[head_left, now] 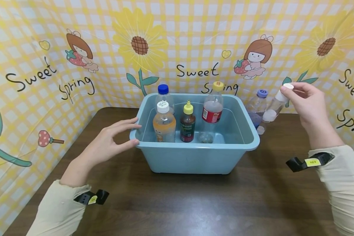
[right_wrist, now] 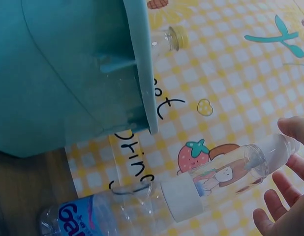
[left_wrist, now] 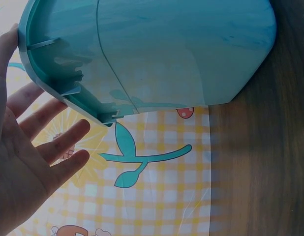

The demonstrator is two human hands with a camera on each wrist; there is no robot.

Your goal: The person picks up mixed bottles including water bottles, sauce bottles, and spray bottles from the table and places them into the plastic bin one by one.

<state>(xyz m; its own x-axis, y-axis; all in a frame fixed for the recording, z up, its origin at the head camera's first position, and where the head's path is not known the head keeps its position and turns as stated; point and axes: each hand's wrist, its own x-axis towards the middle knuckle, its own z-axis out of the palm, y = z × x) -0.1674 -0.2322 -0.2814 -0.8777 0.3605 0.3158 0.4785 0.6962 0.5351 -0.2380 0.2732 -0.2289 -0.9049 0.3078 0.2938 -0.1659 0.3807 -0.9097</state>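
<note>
My left hand (head_left: 115, 136) is at the left rim of a light blue plastic bin (head_left: 191, 160), its fingers extended and fingertips right at the rim. In the left wrist view the fingers (left_wrist: 61, 137) spread beside the bin's outer wall. To the right of the bin, my right hand (head_left: 309, 101) pinches the white cap of a slim clear bottle (head_left: 275, 106) between thumb and fingers. That bottle is tilted, its cap toward the upper right. In the right wrist view its white lower end overlaps a clear water bottle (right_wrist: 127, 211) with a blue label.
Inside the bin stand an orange-labelled bottle (head_left: 164, 126) with a white cap, a blue-capped bottle (head_left: 163, 90), a dark sauce bottle (head_left: 187, 126) with a yellow nozzle, and a red-labelled bottle (head_left: 213, 108). A yellow checked cloth (head_left: 180, 42) hangs behind the brown table (head_left: 165, 203).
</note>
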